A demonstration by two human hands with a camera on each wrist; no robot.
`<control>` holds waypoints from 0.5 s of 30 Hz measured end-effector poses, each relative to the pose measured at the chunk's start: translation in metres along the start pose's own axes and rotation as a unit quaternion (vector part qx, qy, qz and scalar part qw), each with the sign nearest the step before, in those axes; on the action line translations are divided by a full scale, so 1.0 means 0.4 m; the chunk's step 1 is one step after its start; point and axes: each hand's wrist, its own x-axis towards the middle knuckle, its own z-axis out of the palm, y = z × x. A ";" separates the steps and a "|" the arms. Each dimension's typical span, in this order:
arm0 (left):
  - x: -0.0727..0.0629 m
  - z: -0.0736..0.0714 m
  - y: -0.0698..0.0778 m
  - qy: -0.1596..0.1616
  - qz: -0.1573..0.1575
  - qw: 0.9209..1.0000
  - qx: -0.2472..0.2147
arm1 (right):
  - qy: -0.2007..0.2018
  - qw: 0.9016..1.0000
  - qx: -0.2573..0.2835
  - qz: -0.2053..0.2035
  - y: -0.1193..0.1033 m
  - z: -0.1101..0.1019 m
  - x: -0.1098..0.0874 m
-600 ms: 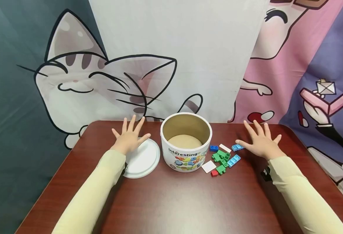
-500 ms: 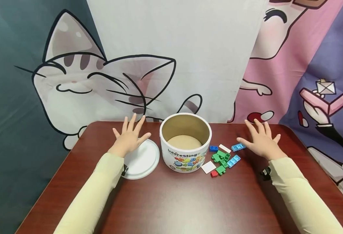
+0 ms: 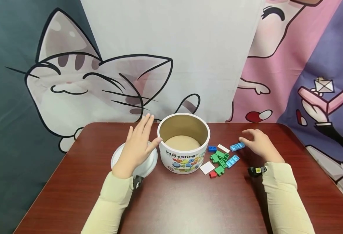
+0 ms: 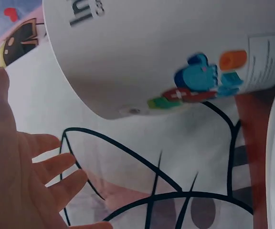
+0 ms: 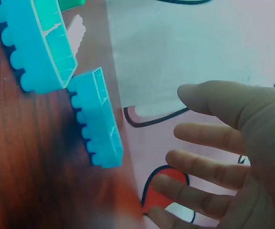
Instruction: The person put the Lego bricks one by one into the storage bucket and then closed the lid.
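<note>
A white bucket (image 3: 186,164) with printed lettering stands upright near the table's far side, its inside bare to the bottom. To its left my left hand (image 3: 136,149) hovers with straight fingers, thumb toward the bucket wall, partly covering a white round lid (image 3: 152,162) on the table. My right hand (image 3: 260,144) is by a light blue building block (image 3: 237,147), fingers bent loosely and apart from it in the right wrist view. A second light blue block (image 3: 232,161), several green blocks (image 3: 220,170), a red block (image 3: 213,175) and a dark blue block (image 3: 212,149) lie beside the bucket.
A white flat square piece (image 3: 207,168) and a thin white piece (image 3: 223,148) lie among the blocks. Behind the brown table (image 3: 171,208) hangs a cloth backdrop (image 3: 189,48) with cartoon animals.
My left hand has moved right toward the bucket, its fingers drawing together. The right hand's spread fingers have bent inward near the light blue block. The head view has shifted slightly.
</note>
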 end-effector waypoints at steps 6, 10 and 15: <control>-0.020 0.022 0.015 -0.027 0.012 1.000 0.008 | -0.011 1.000 0.019 0.008 0.038 0.024 -0.020; -0.019 0.029 0.012 -0.047 0.006 0.999 0.007 | -0.026 1.000 0.015 -0.002 0.048 0.030 -0.015; -0.021 0.041 0.010 -0.068 0.007 0.998 0.007 | -0.047 0.999 0.010 -0.010 0.058 0.035 -0.010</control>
